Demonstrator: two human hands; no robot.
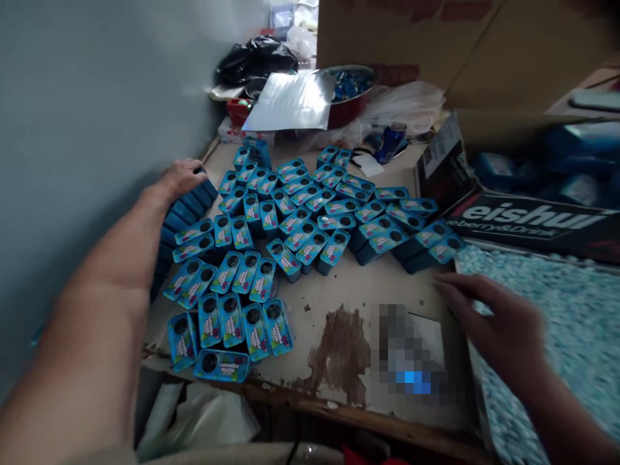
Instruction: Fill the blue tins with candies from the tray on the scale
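A grey wall [97,97] rises on the left, and a large cardboard sheet [411,39] stands at the back on the right. Before the person is a pale table [303,320], of which the surface is worn to brown near the front edge. On the right lies a tray [479,403], filled with small pale turquoise pellets [571,316]. Just behind the tray there is a black box [523,216], and inside it are blue packs, dim and blurred. Many other packs [312,245] of the same blue stand on the table, in loose pairs and short rows, their printed tops facing up, each with a dark round spot. A closer row [188,210] of them runs along the wall. The left hand [183,177] touches the far end of this row, with fingers bent over it; whether it grips a pack one cannot tell. The right hand [498,316] is at the left edge of the tray, fingers close together and pointing towards the table; it is blurred, so one cannot tell whether something is held. Behind the packs are a red bowl [351,115] with blue pieces, a shiny sheet [290,100] partly before it, a black bag [256,58] and, smaller, a blue can [391,142], leaning beside a white card [369,163].
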